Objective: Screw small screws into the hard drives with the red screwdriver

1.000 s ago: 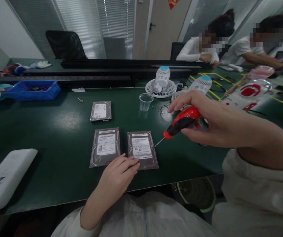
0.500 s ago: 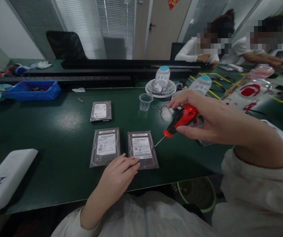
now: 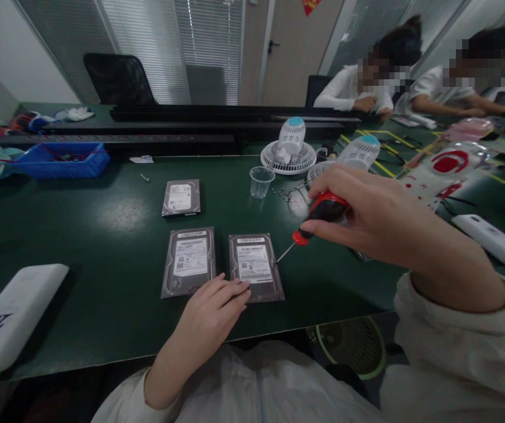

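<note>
On the rightmost hard drive (image 3: 253, 261), the left hand (image 3: 216, 305) rests, fingers outstretched, gripping nothing. Right of that drive, the right hand (image 3: 364, 208) clasps a screwdriver (image 3: 326, 207).

Wrapped in the right hand (image 3: 367, 211), the screwdriver (image 3: 325, 208) points leftward and toward the person, its tip at the right edge of the first hard drive (image 3: 252, 255). Left of the grip, past that drive, lies the second hard drive (image 3: 190, 255); the left hand (image 3: 212, 308) rests before them, fingers over the first's near-left corner. The third hard drive (image 3: 180, 197) lies behind the second. Left of the grip and behind it stands a cup (image 3: 261, 184), with a fan (image 3: 291, 138) farther back.
</note>
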`<state>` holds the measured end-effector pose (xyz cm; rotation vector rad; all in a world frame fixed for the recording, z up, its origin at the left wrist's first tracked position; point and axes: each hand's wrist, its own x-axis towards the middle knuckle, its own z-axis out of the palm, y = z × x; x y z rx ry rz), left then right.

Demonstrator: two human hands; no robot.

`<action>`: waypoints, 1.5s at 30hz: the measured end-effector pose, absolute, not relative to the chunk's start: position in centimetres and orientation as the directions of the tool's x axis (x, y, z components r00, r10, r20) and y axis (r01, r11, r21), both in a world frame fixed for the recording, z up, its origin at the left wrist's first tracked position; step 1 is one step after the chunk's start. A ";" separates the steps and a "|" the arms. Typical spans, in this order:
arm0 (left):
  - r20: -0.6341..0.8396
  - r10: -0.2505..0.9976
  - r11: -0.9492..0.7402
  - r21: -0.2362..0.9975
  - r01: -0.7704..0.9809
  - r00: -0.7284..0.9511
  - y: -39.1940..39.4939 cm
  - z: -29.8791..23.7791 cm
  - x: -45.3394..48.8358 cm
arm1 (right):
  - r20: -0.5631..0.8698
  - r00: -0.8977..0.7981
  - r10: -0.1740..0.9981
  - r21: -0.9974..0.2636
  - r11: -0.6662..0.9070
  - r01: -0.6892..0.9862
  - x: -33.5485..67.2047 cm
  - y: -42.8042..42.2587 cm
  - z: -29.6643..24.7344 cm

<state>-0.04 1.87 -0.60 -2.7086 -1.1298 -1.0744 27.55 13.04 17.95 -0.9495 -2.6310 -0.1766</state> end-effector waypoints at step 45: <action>0.600 0.619 -0.741 0.234 0.630 0.506 1.9 -0.4 0.0 | 0.236 -0.658 0.715 0.053 0.666 0.744 27.2 12.7 19.2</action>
